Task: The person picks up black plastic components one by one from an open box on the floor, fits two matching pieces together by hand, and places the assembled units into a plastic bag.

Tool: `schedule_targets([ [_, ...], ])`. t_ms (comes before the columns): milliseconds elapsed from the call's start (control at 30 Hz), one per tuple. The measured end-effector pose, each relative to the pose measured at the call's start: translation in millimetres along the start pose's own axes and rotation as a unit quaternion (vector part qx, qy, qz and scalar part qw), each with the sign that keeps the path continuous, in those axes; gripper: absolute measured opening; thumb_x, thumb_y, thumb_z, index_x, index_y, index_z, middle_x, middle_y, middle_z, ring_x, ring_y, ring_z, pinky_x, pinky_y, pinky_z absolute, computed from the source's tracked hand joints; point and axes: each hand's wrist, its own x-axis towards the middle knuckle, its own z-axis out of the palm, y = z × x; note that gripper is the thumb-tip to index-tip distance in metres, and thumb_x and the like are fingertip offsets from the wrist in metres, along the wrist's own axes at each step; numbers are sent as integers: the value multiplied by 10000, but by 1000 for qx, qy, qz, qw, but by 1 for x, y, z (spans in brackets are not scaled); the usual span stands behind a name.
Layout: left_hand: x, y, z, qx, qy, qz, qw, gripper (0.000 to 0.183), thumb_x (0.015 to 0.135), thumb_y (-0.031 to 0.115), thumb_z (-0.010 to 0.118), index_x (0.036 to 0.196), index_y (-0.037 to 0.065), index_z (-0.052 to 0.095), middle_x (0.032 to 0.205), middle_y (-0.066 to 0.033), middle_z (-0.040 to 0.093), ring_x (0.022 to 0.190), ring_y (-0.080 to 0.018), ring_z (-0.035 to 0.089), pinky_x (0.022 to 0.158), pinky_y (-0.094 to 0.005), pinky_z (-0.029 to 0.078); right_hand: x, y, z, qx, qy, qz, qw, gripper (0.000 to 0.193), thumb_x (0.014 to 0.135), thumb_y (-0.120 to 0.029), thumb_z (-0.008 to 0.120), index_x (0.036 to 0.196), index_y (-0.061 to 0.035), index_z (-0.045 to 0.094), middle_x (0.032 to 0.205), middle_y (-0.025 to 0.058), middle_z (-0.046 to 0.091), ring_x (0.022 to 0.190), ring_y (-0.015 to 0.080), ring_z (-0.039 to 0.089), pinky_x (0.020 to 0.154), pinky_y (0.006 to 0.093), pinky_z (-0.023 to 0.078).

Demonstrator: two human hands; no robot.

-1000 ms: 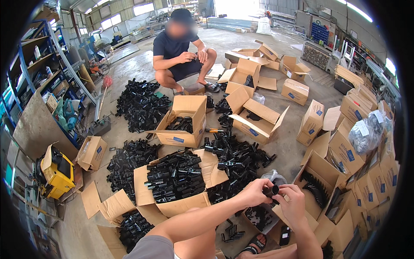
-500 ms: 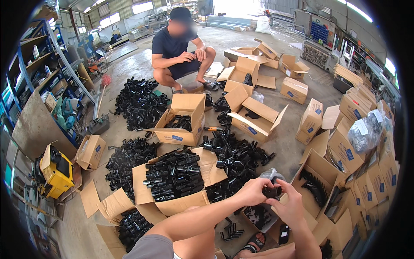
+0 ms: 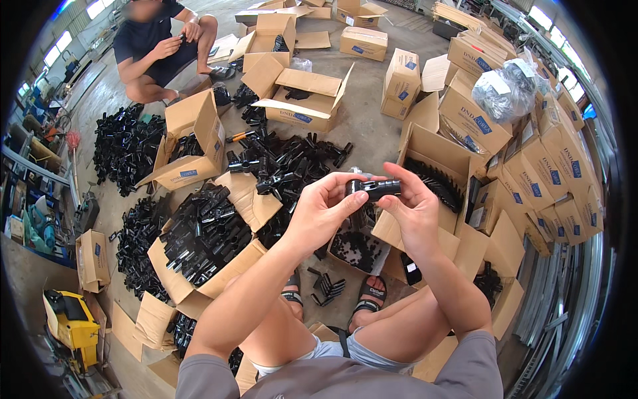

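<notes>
A black T-shaped pipe fitting (image 3: 382, 189) lies sideways between my two hands, over my knees. My left hand (image 3: 322, 206) is closed on its left part, thumb in front. My right hand (image 3: 417, 209) has thumb and fingers around its right end. Below the hands stands a carton (image 3: 384, 261) with many small black parts. Between my sandals lie several loose black fittings (image 3: 325, 287). Left of my left arm, an open carton (image 3: 229, 274) is heaped with black fittings (image 3: 206, 233).
Piles of black fittings (image 3: 129, 143) cover the floor at left. A co-worker (image 3: 156, 50) squats at the far left, hands together. Stacked cartons (image 3: 551, 166) and a plastic bag (image 3: 502, 93) stand at right, beside long metal profiles (image 3: 558, 319). A yellow machine (image 3: 76, 329) sits at lower left.
The view has tilted down and swung right. The fitting, earlier mostly hidden in my fingers, now lies lengthwise across. My right hand has come further round to its right end.
</notes>
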Motion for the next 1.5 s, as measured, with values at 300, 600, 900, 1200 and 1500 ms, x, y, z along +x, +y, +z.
schedule_targets([
  [300,-3,6,-4,67,42,1,997,338,939,107,760,1227,-20,636,1065,-62,726,969,-75,670,866,-229,540,1,6,-3,12,-1,67,998,475,890,-59,795,1315,37,607,1158,110,716,1052,138,674,946,272,544],
  [600,-3,3,6,12,67,-12,998,447,868,43,812,1264,-10,613,1071,-63,737,957,-89,681,869,-250,554,3,10,-3,42,26,59,997,393,907,-57,778,1261,34,633,1137,96,714,1046,125,665,950,270,539],
  [900,-6,7,0,5,96,9,995,397,855,4,810,1212,-24,640,1028,-57,736,915,-73,677,810,-227,553,6,8,4,21,-6,56,998,415,905,-63,783,1271,40,619,1155,95,699,1059,129,663,958,267,537],
  [1200,-13,24,-26,64,156,38,985,441,821,-12,827,1220,-12,639,1016,-60,740,901,-68,680,792,-218,552,83,83,-41,-111,15,133,985,398,1060,-328,577,1287,-3,604,1036,106,720,892,149,691,769,284,557],
  [1500,-14,41,-46,110,202,114,966,472,794,-33,846,1222,5,649,1083,-63,731,953,-99,694,844,-248,565,120,350,-114,-642,-30,212,737,260,881,-32,567,1080,18,727,1169,285,687,1121,425,671,958,503,548],
])
